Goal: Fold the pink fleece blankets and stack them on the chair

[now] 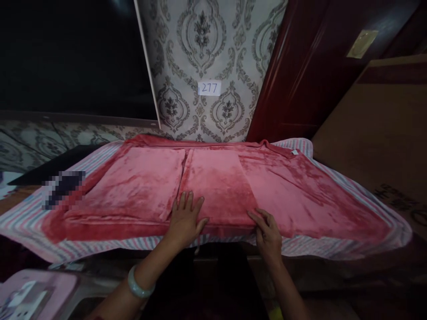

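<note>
A pink-red plush garment [213, 186] lies spread flat on a striped cloth [30, 218] that covers a table. Both side parts are folded in over the middle. My left hand [185, 218] rests flat on the garment's near edge, fingers stretched out, with a pale green bangle on the wrist. My right hand [267, 231] sits at the near hem just right of the middle panel, its fingers curled and pinching the fabric edge.
A patterned wallpaper wall with a paper label reading 277 [209, 88] stands behind the table. A dark red door [300, 80] is at the right, a brown cardboard box [376, 133] beside it. A dark panel [73, 53] fills the upper left. A pink plastic thing [30, 293] is at the lower left.
</note>
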`<state>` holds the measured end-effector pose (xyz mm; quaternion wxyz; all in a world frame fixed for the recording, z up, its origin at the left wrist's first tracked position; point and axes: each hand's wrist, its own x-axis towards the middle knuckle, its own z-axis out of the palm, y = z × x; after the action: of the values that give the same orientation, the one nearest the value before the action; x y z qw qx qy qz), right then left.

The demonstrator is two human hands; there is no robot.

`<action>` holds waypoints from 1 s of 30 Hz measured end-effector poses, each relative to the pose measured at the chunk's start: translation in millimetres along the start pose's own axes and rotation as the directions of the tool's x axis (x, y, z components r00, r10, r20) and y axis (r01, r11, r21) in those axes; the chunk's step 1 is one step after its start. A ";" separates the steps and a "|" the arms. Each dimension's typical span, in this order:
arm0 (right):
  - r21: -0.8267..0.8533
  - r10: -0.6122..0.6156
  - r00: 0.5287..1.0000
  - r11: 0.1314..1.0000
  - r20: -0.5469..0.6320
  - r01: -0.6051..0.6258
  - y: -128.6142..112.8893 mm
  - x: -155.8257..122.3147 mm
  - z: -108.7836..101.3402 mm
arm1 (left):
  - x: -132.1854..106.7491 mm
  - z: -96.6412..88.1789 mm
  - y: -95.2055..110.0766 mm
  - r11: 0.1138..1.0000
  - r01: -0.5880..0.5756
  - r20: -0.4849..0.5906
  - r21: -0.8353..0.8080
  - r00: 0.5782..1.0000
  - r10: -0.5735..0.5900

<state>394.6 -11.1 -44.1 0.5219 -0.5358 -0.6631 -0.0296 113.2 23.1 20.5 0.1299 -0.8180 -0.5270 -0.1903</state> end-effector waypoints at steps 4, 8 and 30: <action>0.014 0.043 0.999 0.999 0.022 -0.043 0.9 -0.3 1.6 | -6.6 8.6 -1.9 1.000 0.010 0.007 0.016 1.000 -0.010; 0.031 0.030 0.996 0.999 0.082 -0.033 0.4 7.2 -13.7 | -3.4 -0.5 -6.7 1.000 -0.018 -0.019 -0.014 1.000 0.018; -0.335 0.058 0.831 0.929 0.553 0.158 3.6 89.7 54.8 | 97.0 34.7 -19.5 0.995 0.099 0.283 -0.008 0.955 -0.093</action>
<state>371.8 84.2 -5.9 0.1970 -0.5911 -0.7821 -0.0105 137.6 124.3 33.3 0.0351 -0.8116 -0.5772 -0.0835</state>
